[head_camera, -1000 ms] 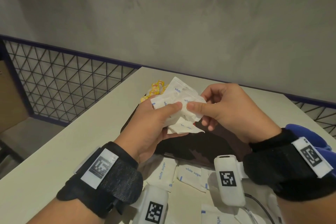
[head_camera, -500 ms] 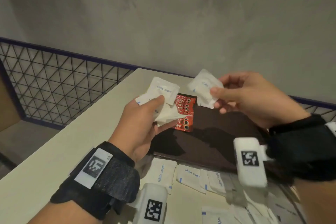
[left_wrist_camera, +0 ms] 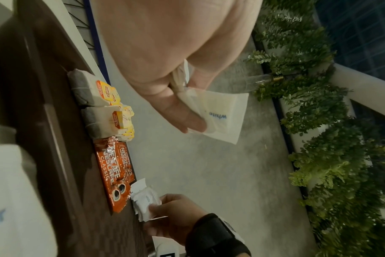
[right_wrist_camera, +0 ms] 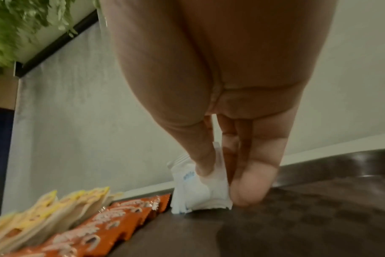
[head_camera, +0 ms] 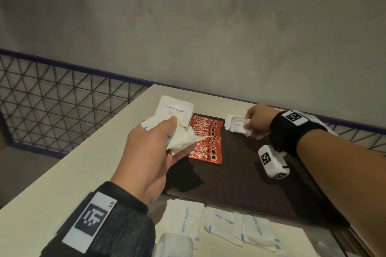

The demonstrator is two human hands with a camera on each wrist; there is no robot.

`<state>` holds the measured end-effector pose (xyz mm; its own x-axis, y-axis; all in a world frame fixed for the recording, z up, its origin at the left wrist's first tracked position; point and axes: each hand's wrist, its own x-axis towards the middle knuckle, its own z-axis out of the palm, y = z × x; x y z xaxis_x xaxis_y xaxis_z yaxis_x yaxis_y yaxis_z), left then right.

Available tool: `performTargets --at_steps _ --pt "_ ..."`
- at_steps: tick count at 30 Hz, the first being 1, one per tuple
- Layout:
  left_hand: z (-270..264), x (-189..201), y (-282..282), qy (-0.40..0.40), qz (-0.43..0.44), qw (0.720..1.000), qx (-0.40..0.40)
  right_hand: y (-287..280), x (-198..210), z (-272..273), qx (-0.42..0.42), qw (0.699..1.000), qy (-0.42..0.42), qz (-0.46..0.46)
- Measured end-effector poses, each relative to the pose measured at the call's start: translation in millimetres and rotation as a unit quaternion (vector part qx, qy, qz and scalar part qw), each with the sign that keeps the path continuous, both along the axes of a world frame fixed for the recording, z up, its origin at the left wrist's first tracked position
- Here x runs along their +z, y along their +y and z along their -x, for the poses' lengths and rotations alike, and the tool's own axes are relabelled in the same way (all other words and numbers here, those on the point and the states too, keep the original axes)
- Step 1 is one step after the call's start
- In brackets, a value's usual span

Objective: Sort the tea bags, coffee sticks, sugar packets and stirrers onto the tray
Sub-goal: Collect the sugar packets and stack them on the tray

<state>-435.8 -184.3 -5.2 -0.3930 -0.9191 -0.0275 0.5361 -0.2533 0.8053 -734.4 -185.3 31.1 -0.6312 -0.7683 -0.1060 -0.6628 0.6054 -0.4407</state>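
Observation:
A dark brown tray (head_camera: 240,177) lies on the pale table. My left hand (head_camera: 167,131) holds a bunch of white sugar packets (head_camera: 175,110) above the tray's left edge; the same packets (left_wrist_camera: 220,113) show in the left wrist view. My right hand (head_camera: 253,124) pinches a small stack of sugar packets (head_camera: 237,124) that touches the tray's far side, right of a row of red coffee sticks (head_camera: 205,137). The stack (right_wrist_camera: 198,187) stands on edge under my thumb. Tea bags (left_wrist_camera: 99,104) with yellow tags sit left of the coffee sticks (left_wrist_camera: 114,173).
More sugar packets (head_camera: 221,225) lie loose on the table (head_camera: 52,183) in front of the tray. A grey wall stands behind the table, a metal mesh railing (head_camera: 52,106) at the left. Green plants (left_wrist_camera: 319,121) hang above the wall.
My right hand took a few sugar packets from the bunch, carried them right and down, and now sets them on the tray's far side. My left hand stayed put with the others.

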Motion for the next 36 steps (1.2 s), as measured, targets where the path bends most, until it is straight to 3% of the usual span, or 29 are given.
performTargets --at_steps 5,11,36 --pt "1.8 -2.8 1.2 0.001 -0.003 1.000 -0.005 -15.8 -13.4 8.5 -0.023 0.998 0.053 -0.038" --pt "2.6 -2.9 3.7 0.001 -0.006 1.000 -0.005 -21.4 -13.3 2.4 -0.034 0.999 0.003 -0.033" --pt "5.1 -2.2 4.1 -0.008 -0.023 1.000 0.007 -47.3 -26.7 -8.8 0.013 0.993 0.089 -0.071"
